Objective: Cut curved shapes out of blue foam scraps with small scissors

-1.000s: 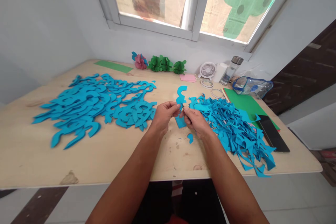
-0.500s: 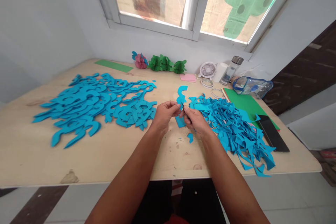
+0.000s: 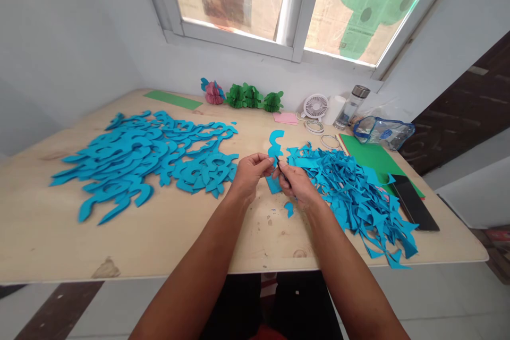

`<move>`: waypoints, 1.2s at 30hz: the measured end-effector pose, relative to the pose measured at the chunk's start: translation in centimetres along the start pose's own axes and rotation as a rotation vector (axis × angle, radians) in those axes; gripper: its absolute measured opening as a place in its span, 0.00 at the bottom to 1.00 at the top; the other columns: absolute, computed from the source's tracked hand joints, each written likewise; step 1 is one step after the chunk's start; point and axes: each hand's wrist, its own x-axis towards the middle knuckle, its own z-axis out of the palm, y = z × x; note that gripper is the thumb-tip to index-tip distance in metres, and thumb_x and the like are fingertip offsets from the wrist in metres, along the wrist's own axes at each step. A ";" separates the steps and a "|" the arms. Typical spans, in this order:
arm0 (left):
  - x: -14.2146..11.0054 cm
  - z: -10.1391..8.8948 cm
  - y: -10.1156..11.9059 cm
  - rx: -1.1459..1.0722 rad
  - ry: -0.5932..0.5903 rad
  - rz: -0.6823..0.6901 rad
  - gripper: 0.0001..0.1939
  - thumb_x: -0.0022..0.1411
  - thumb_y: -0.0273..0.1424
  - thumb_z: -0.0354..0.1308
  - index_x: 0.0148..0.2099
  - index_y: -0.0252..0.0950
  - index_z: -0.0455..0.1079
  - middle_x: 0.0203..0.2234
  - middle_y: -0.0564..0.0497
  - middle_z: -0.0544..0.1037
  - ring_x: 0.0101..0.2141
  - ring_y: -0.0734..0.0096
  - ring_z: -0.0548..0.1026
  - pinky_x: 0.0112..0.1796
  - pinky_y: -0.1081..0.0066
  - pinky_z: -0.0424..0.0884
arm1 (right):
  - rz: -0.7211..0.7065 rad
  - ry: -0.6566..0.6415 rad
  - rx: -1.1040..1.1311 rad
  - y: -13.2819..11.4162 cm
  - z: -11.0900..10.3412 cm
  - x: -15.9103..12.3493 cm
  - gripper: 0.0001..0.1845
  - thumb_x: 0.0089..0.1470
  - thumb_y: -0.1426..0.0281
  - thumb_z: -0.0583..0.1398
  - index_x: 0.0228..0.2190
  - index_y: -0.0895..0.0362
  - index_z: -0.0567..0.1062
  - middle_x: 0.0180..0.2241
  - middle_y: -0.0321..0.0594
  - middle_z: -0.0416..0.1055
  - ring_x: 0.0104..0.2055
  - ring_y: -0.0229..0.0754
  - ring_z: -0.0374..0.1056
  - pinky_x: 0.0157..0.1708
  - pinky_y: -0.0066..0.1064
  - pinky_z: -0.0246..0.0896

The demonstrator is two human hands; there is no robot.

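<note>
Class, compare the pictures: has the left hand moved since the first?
No, not visibly: the left hand keeps the same place, below and left of the white fan in the view.

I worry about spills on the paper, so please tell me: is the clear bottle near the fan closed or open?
Closed: the silver cap sits on top of the clear bottle. How tightly, I cannot tell.

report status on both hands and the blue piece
Left hand pinching curved blue piece; right hand gripping small dark tool at its edge; blue scrap heap close beside right hand.
</note>
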 end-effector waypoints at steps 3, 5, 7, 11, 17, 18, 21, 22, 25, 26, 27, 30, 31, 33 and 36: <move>0.0 0.0 0.0 0.007 -0.006 0.001 0.17 0.40 0.41 0.68 0.26 0.35 0.69 0.18 0.52 0.72 0.22 0.72 0.70 0.29 0.69 0.67 | 0.006 0.003 0.003 0.0 0.0 0.0 0.23 0.50 0.50 0.58 0.21 0.57 0.67 0.10 0.25 0.52 0.10 0.28 0.40 0.12 0.25 0.31; 0.0 0.0 0.0 0.007 -0.012 -0.003 0.18 0.39 0.42 0.68 0.26 0.35 0.68 0.18 0.52 0.72 0.22 0.72 0.70 0.29 0.69 0.67 | 0.011 0.003 0.003 0.0 0.0 0.0 0.23 0.51 0.50 0.58 0.21 0.57 0.67 0.10 0.25 0.52 0.10 0.28 0.40 0.12 0.25 0.31; -0.1 0.0 0.0 0.008 -0.011 -0.004 0.18 0.39 0.42 0.68 0.26 0.34 0.68 0.18 0.52 0.72 0.22 0.72 0.70 0.29 0.69 0.67 | 0.014 0.000 -0.006 -0.1 0.0 0.0 0.23 0.50 0.50 0.58 0.21 0.57 0.67 0.10 0.25 0.52 0.10 0.28 0.40 0.12 0.25 0.31; -0.1 0.0 0.1 0.001 -0.007 0.001 0.16 0.40 0.40 0.68 0.26 0.34 0.69 0.18 0.53 0.72 0.22 0.73 0.69 0.29 0.70 0.66 | 0.010 0.004 -0.014 0.0 0.0 0.0 0.23 0.50 0.49 0.57 0.21 0.57 0.67 0.10 0.25 0.51 0.10 0.28 0.40 0.12 0.26 0.31; -0.3 0.1 0.3 -0.016 -0.013 -0.001 0.16 0.41 0.39 0.68 0.26 0.34 0.69 0.17 0.53 0.72 0.22 0.73 0.69 0.28 0.70 0.66 | -0.007 0.010 -0.005 0.1 0.1 0.1 0.23 0.49 0.49 0.58 0.21 0.57 0.67 0.10 0.24 0.51 0.11 0.28 0.39 0.12 0.26 0.31; -0.3 0.1 0.3 -0.013 -0.014 0.002 0.16 0.41 0.39 0.68 0.26 0.34 0.69 0.17 0.53 0.72 0.22 0.73 0.69 0.28 0.70 0.66 | -0.009 0.012 -0.007 0.1 0.1 0.1 0.23 0.49 0.49 0.58 0.21 0.57 0.66 0.10 0.24 0.51 0.11 0.28 0.39 0.12 0.26 0.31; -0.4 0.1 0.5 -0.001 -0.011 0.002 0.15 0.41 0.39 0.68 0.26 0.34 0.69 0.18 0.52 0.72 0.22 0.73 0.69 0.28 0.70 0.66 | -0.013 0.015 -0.018 0.1 0.1 0.1 0.23 0.50 0.49 0.58 0.20 0.56 0.65 0.09 0.24 0.50 0.11 0.28 0.39 0.13 0.26 0.31; -0.5 0.1 0.5 -0.001 -0.005 -0.001 0.15 0.41 0.39 0.68 0.25 0.34 0.69 0.18 0.52 0.73 0.22 0.72 0.69 0.28 0.70 0.66 | -0.012 0.014 -0.022 0.1 0.1 0.1 0.23 0.50 0.50 0.58 0.20 0.56 0.65 0.09 0.24 0.50 0.11 0.28 0.39 0.13 0.26 0.30; -0.6 0.2 0.7 -0.012 0.018 -0.007 0.15 0.41 0.39 0.68 0.26 0.34 0.69 0.18 0.53 0.72 0.21 0.72 0.69 0.28 0.69 0.66 | -0.011 0.013 -0.031 0.2 0.0 0.1 0.23 0.50 0.51 0.58 0.20 0.57 0.66 0.09 0.25 0.50 0.11 0.28 0.39 0.13 0.26 0.30; -0.6 0.2 0.8 -0.014 0.029 -0.006 0.15 0.42 0.39 0.68 0.26 0.35 0.69 0.17 0.53 0.72 0.21 0.73 0.69 0.28 0.69 0.66 | -0.013 0.015 -0.037 0.2 0.0 0.2 0.22 0.50 0.51 0.58 0.20 0.57 0.67 0.09 0.25 0.50 0.11 0.28 0.39 0.13 0.26 0.30; -0.6 0.2 0.8 -0.015 0.040 -0.005 0.15 0.42 0.39 0.67 0.26 0.35 0.69 0.17 0.53 0.72 0.21 0.73 0.69 0.28 0.70 0.66 | -0.016 0.017 -0.043 0.3 0.0 0.2 0.22 0.50 0.51 0.58 0.21 0.57 0.67 0.09 0.25 0.50 0.11 0.28 0.39 0.13 0.26 0.31; -0.5 0.2 0.8 -0.016 0.056 0.000 0.14 0.42 0.38 0.67 0.25 0.35 0.68 0.17 0.54 0.71 0.21 0.74 0.69 0.27 0.70 0.66 | -0.022 0.019 -0.057 0.4 0.0 0.3 0.22 0.50 0.51 0.58 0.21 0.58 0.69 0.09 0.25 0.50 0.11 0.28 0.39 0.13 0.26 0.30; -0.4 0.1 0.8 -0.020 0.049 0.001 0.14 0.42 0.38 0.67 0.25 0.35 0.68 0.17 0.54 0.71 0.21 0.74 0.69 0.27 0.70 0.66 | -0.021 0.020 -0.058 0.4 0.0 0.3 0.22 0.50 0.51 0.58 0.21 0.58 0.69 0.09 0.25 0.50 0.11 0.28 0.39 0.13 0.26 0.30; -0.4 0.1 0.7 -0.030 0.030 0.004 0.14 0.43 0.38 0.67 0.26 0.35 0.67 0.17 0.54 0.71 0.21 0.74 0.69 0.27 0.70 0.66 | -0.015 0.028 -0.057 0.4 0.0 0.3 0.23 0.49 0.51 0.58 0.21 0.58 0.69 0.09 0.25 0.50 0.11 0.28 0.39 0.13 0.26 0.31; -0.4 0.1 0.5 -0.036 0.015 0.008 0.14 0.43 0.37 0.67 0.26 0.35 0.67 0.17 0.54 0.71 0.21 0.74 0.69 0.27 0.70 0.66 | -0.010 0.032 -0.050 0.3 0.0 0.3 0.23 0.50 0.51 0.58 0.21 0.58 0.68 0.09 0.25 0.50 0.11 0.28 0.39 0.13 0.26 0.31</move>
